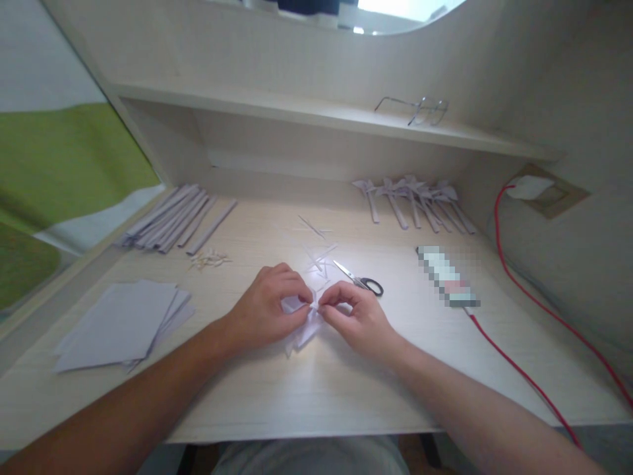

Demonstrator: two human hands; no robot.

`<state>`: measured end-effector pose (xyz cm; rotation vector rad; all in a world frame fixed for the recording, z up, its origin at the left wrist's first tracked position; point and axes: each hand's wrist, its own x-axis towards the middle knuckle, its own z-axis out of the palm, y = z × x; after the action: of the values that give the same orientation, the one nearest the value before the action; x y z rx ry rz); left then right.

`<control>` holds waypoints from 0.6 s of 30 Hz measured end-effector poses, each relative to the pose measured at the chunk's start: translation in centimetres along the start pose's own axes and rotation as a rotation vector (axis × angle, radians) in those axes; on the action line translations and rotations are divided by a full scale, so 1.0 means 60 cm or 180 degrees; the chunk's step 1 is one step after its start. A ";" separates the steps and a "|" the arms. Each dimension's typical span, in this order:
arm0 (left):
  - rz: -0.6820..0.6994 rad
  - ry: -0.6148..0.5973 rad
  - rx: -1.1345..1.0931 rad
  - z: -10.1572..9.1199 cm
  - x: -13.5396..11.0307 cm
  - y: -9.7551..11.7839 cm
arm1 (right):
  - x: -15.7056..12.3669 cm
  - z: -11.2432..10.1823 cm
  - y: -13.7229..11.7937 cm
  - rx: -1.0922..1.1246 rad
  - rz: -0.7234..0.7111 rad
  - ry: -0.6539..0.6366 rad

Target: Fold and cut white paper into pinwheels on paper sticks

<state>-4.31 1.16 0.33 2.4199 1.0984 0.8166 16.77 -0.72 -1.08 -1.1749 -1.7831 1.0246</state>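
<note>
My left hand (274,305) and my right hand (353,313) meet at the middle of the desk, both pinching a folded white paper pinwheel (307,330) at its centre. Its blades stick out below and between my fingers; part of it is hidden behind them. Just beyond my right hand lies a pair of scissors (363,280) with dark handles, blades pointing to the upper left. Thin white paper strips (320,258) are scattered past my fingertips.
Rolled paper tubes (165,221) lie at the back left, near small pale pieces (210,258) and square paper sheets (116,326). Several finished paper pinwheels (415,198) on sticks rest at the back right. A phone (448,277) has a red cable (519,375). Eyeglasses (420,109) sit on the shelf (297,109).
</note>
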 end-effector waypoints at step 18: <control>0.0102 0.0190 0.0073 0.002 -0.005 -0.005 | 0.003 0.004 0.013 0.0315 0.0083 -0.0248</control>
<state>-4.54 1.09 -0.03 2.4525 1.0990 0.8969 16.76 -0.42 -1.89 -1.1137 -1.7595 1.1746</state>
